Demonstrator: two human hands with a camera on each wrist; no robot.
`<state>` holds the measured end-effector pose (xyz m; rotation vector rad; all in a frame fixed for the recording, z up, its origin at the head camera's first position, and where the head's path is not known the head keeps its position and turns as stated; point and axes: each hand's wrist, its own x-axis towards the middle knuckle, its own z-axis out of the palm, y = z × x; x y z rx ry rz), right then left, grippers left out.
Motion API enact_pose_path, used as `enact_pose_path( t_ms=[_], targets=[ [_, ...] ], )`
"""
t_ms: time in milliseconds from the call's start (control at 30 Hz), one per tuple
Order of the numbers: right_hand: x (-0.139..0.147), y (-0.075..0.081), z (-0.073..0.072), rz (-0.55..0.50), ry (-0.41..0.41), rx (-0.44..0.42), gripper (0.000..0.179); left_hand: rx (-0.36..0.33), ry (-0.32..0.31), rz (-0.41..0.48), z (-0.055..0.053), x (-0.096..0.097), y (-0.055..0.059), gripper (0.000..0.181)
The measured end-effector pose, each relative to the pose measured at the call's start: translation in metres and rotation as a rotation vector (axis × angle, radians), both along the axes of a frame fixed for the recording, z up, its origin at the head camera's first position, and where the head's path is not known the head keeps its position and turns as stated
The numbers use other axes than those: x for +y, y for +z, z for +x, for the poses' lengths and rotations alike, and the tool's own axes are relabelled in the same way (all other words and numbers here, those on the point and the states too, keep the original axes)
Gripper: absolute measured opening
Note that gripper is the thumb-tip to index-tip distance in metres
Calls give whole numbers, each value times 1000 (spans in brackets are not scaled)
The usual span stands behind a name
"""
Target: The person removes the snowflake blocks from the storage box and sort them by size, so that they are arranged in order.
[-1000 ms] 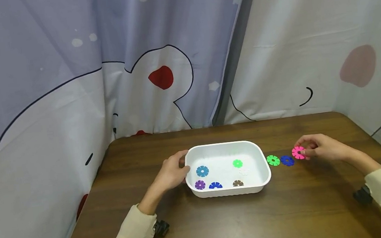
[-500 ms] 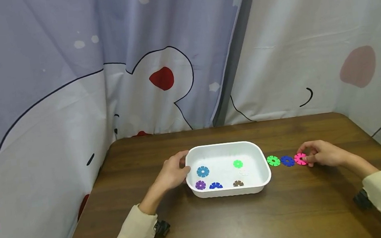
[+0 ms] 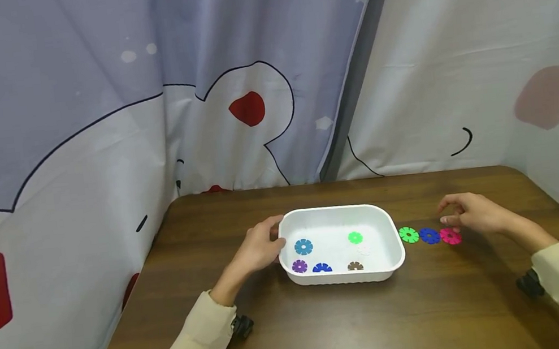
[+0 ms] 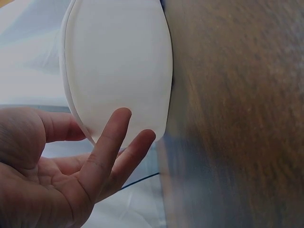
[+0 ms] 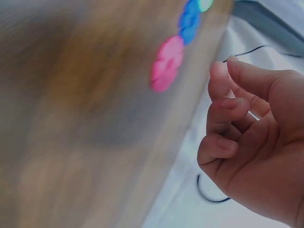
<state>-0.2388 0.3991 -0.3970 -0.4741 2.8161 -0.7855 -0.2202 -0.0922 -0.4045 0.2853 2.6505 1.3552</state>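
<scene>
At the left end of the white plastic tray [image 3: 344, 277], my left hand [image 3: 259, 249] grips the rim between thumb and fingers. The left wrist view shows its thumb [image 4: 64, 127] at the rim and other fingers against the outer wall. My right hand [image 3: 478, 214] hovers just above the pink notched disc [image 3: 451, 236], fingers loosely bent, with nothing in them. That disc lies flat on the table at the right end of a row, beside a blue notched disc [image 3: 430, 236] and a green notched disc [image 3: 408, 235].
Inside the tray lie several more discs: a light blue disc [image 3: 303, 247], a purple disc [image 3: 299, 266], a dark blue disc [image 3: 322, 268], a green disc [image 3: 355, 237] and a brown disc [image 3: 355, 266]. The brown wooden table [image 3: 326, 329] backs onto a printed curtain [image 3: 227, 163].
My right hand lowered the pink disc to the table beside the blue one, let go of it and rose slightly. The left hand keeps its grip on the tray; the head view shifted a little.
</scene>
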Motion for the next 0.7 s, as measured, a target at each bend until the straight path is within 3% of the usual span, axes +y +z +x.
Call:
enact_pose_path(
  t_ms=[300,567,700],
  targets=[
    [-49,23,-7,-13,80,64,28,-10,-5,7,1,6,1,57],
    [-106,34,-7,-72,151,88,22,-10,-18,7,2,9,3,57],
    [-135,36,-7,-77,230,121,18,-11,-18,4,1,9,3,57]
  ],
)
